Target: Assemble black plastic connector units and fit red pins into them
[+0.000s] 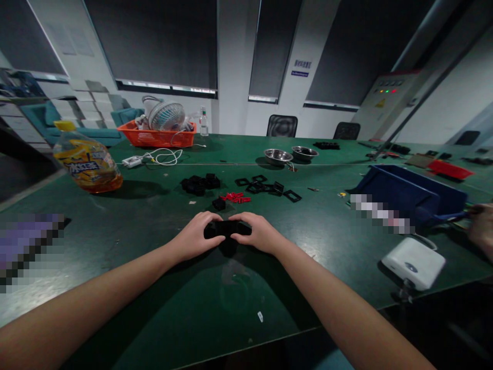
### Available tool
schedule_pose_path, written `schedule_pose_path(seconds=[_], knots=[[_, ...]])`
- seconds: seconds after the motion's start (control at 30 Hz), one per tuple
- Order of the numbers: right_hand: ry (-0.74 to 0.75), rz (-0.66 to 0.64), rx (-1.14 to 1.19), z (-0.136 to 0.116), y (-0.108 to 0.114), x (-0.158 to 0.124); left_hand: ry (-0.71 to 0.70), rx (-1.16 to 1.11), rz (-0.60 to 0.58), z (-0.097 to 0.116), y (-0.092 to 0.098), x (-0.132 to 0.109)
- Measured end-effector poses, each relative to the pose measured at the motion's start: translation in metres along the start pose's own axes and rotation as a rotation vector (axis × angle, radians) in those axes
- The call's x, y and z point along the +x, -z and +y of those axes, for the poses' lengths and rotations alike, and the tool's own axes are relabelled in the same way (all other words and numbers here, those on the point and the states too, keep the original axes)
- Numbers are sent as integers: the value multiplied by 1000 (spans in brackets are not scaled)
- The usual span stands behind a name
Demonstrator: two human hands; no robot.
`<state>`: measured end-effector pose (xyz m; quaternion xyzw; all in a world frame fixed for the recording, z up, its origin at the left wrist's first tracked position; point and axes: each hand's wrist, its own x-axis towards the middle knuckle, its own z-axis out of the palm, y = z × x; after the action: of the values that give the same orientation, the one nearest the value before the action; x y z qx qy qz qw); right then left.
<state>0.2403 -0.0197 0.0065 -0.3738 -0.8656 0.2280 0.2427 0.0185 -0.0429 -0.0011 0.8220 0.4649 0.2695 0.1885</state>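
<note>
Both hands grip a dark, black plastic piece (pixel 227 227) just above the green table, one at each end. My left hand (pixel 196 234) is closed on its left end, thumb at the near side and fingers over the top. Around the right end, my right hand (pixel 262 231) is closed in the same way. Just beyond lie a small black block (pixel 219 204) and a group of red plastic parts (pixel 235 197). Farther off are a heap of black parts (pixel 200 184) and several flat black frames (pixel 269 186). The held piece's exact kind cannot be made out.
A detergent bottle (pixel 88 164) stands at left, near an orange basket (pixel 157 136) holding a fan. Two metal bowls (pixel 278 156) sit farther back. At right are a blue bin (pixel 408 195), a white box (pixel 415 262) and another person's hand (pixel 483 228).
</note>
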Motion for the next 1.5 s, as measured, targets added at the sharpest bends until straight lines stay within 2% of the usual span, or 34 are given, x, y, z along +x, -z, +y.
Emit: schedule_pose_path(seconds=[1.5], knots=[[-6, -29, -30, 0, 0, 1, -3, 4, -13, -1, -2, 1]])
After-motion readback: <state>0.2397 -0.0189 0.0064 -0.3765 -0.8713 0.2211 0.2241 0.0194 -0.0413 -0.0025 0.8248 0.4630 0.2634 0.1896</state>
